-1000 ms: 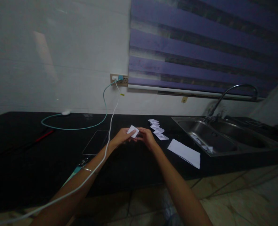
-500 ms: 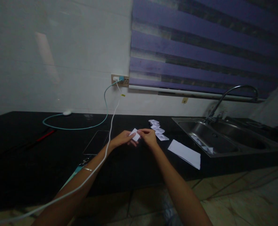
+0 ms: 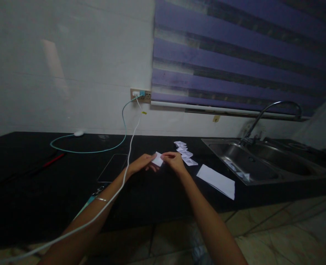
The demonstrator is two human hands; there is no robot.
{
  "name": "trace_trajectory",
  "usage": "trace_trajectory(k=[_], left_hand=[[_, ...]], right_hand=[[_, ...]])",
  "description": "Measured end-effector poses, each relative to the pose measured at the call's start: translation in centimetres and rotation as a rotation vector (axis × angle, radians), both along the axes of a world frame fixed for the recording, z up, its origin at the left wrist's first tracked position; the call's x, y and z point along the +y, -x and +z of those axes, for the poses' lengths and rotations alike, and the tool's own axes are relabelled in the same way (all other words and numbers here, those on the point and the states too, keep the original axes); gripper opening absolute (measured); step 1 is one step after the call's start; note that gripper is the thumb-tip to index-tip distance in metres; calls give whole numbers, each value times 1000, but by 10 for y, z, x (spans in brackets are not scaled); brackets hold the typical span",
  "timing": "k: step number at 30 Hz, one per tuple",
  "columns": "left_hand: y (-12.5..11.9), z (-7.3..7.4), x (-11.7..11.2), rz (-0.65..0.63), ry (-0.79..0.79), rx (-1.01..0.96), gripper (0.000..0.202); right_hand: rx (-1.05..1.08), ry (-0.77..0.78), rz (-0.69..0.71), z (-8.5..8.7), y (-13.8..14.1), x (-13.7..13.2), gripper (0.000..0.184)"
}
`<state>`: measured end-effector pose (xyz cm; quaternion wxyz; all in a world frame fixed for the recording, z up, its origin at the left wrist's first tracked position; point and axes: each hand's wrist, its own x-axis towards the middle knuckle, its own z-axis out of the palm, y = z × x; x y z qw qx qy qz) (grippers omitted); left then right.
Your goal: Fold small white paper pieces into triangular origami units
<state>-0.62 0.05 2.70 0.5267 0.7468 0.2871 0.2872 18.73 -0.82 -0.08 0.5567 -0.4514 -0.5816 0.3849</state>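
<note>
Two hands are pinching a small folded square of white paper above the black, glossy tabletop (image 3: 152, 200).
The left hand (image 3: 142, 162) is gripping the paper square (image 3: 158, 159) at its left edge, thumb on top, while the right hand (image 3: 173, 161) is pinching its right corner between thumb and fingers; a row of folded white paper pieces (image 3: 190, 162) is lying just beyond the right hand, a flat rectangular stack of white paper (image 3: 216, 181) is resting nearer the stainless-steel sink (image 3: 265, 179), and a dark rectangular phone (image 3: 112, 169) is lying near the left forearm.
</note>
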Motion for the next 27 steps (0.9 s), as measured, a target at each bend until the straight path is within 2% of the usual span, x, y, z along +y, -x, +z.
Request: trace_trajectory(k=[5, 9, 13, 17, 22, 27], left_hand=[[-3, -5, 4, 98, -80, -85, 39], [-2, -12, 11, 115, -136, -114, 37], [-3, -17, 14, 217, -184, -113, 41], [-6, -19, 15, 263, -193, -43, 47], [-5, -19, 14, 222, -178, 6, 59], [-3, -17, 12, 210, -221, 16, 65]], right_hand=[[-48, -50, 90, -2, 3, 1, 21], [-8, 15, 147, -2, 6, -3, 26], [-11, 125, 226, 2, 9, -8, 28], [-51, 106, 192, 0, 9, -7, 26], [-46, 71, 195, -7, 9, -2, 28], [17, 96, 233, -5, 10, -3, 30]])
